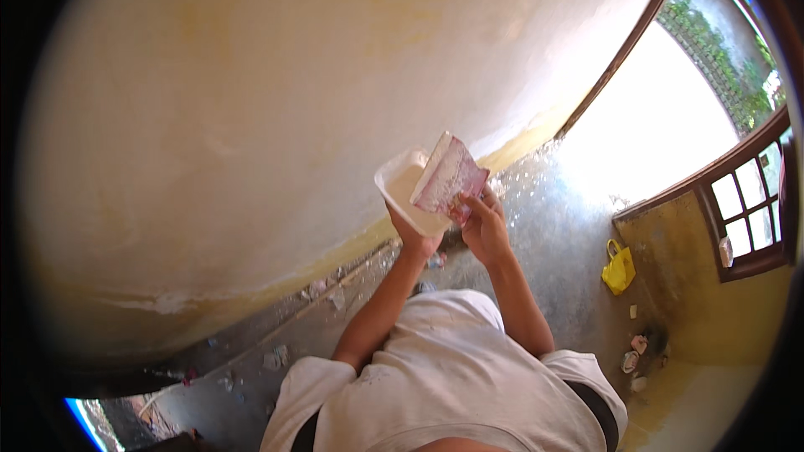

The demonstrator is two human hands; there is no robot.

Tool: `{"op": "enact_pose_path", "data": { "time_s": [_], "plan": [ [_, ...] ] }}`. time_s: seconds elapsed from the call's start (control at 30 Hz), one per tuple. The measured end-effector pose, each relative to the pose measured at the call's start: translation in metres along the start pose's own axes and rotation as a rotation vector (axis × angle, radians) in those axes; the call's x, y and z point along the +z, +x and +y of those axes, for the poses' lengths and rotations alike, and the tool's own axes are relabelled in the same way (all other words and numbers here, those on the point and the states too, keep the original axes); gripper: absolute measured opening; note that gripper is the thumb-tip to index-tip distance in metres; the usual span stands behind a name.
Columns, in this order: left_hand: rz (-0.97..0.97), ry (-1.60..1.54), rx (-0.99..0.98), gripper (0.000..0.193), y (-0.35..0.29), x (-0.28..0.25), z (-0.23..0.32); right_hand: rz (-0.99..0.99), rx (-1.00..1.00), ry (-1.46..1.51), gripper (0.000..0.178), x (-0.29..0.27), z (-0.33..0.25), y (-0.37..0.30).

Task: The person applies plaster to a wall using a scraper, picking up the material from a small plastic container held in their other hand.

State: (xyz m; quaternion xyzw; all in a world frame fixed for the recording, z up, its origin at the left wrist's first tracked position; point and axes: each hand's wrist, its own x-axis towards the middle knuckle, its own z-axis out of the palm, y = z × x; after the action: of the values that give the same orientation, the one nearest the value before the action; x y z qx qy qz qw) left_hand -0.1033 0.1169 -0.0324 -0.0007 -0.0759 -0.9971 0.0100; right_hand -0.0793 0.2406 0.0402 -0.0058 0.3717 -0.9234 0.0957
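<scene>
My left hand (413, 234) holds a whitish, rectangular plastic tub (383, 177) from below, its fingers mostly hidden under it. Pale, cream-coloured paste (405, 183) lies inside the tub. A wide putty knife (455, 174), reddish-pink and smeared with white, is gripped by my right hand (486, 224), thumb on its near face. The blade slants across the tub's right side and covers part of the opening; whether it touches the rim I cannot tell. Both hands are held in front of my chest, near the wall (268, 109).
A bright doorway (645, 117) opens at the right, beside a brown-framed window (748, 205). A yellow bag (618, 268) stands by the right-hand wall, with small bits (635, 357) nearer me. Scraps (322, 289) litter the grey floor (548, 259) along the wall base.
</scene>
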Motion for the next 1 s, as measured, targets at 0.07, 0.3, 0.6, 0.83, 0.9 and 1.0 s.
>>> {"op": "enact_pose_path", "data": {
  "time_s": [0.07, 0.3, 0.6, 0.83, 0.9, 1.0],
  "plan": [
    [0.045, 0.036, 0.082, 0.064, 0.001, 0.015, 0.005, 0.014, -0.084, 0.017, 0.048, 0.039, -0.014, 0.005],
    [0.049, 0.008, 0.127, 0.057, -0.004, 0.03, 0.062, 0.267, -1.355, -0.9, 0.026, 0.193, -0.16, 0.143],
    [0.139, 0.125, 0.166, 0.067, -0.059, 0.038, 0.093, -0.216, -1.661, -1.508, 0.057, 0.272, -0.091, 0.159],
    [0.128, 0.093, 0.097, 0.053, -0.087, -0.002, 0.121, 0.45, -1.11, -1.173, 0.026, 0.225, -0.186, 0.174],
    [0.143, 0.074, 0.073, 0.054, -0.092, -0.009, 0.121, 0.61, -1.155, -1.033, 0.033, 0.216, -0.248, 0.193],
    [0.172, 0.071, 0.13, 0.055, -0.108, -0.013, 0.127, 0.63, -1.204, -1.11, 0.032, 0.232, -0.256, 0.224]
  ]
}}
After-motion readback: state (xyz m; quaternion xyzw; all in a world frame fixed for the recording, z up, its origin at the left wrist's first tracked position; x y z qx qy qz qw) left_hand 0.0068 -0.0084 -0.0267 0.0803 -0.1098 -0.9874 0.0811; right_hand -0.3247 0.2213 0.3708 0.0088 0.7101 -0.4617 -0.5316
